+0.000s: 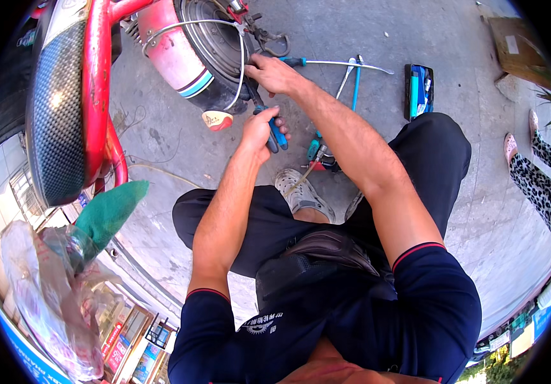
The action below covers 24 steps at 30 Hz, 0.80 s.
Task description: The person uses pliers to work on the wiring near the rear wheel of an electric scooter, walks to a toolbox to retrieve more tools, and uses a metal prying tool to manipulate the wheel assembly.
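My left hand is closed round the blue and dark handles of a pair of pliers. Its jaws point up toward the edge of a black tyre on a scooter wheel. Right at that tyre, the fingers of my right hand are bent together; what they pinch, if anything, is hidden. A pink mudguard with a striped band covers part of the wheel. Beside the pliers a thin pale cable loops down past the tyre.
A blue-handled long metal tool, spanners and a teal-and-red air tool lie on the floor. An open toolbox sits further right. The scooter's red frame and a plastic bag are at left. Another person's legs stand at right.
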### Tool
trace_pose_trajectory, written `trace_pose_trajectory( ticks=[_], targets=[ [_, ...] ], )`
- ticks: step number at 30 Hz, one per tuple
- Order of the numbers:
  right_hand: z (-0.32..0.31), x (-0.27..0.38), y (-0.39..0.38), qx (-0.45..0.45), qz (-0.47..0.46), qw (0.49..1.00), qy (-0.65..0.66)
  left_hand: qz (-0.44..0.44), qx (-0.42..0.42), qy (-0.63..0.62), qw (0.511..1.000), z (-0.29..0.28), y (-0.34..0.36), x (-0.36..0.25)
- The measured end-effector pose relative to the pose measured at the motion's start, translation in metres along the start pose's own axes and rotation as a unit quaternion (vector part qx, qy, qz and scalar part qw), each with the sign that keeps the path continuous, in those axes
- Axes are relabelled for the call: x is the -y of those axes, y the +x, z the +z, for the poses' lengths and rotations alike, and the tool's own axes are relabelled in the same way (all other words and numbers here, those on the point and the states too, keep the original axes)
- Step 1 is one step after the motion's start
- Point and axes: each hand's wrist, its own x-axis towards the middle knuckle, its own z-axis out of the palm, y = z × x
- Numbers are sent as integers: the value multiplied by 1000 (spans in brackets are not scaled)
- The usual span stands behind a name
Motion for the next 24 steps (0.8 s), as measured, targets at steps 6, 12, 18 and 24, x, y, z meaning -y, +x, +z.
trace_pose_trajectory(
  ticks=[6,12,18,24],
  targets=[
    [-2,-6,3,-56,-8,998,27,0,14,3,1000,2,3,2],
    [-1,-6,3,-16,-41,999,3,2,15,-3,1000,-3,5,3],
    [3,-21,12,-41,-60,980,185,2,17,1,1000,4,6,3],
    [4,3,-2,-29,54,998,-4,13,14,-5,1000,-6,2,1]
  ],
)
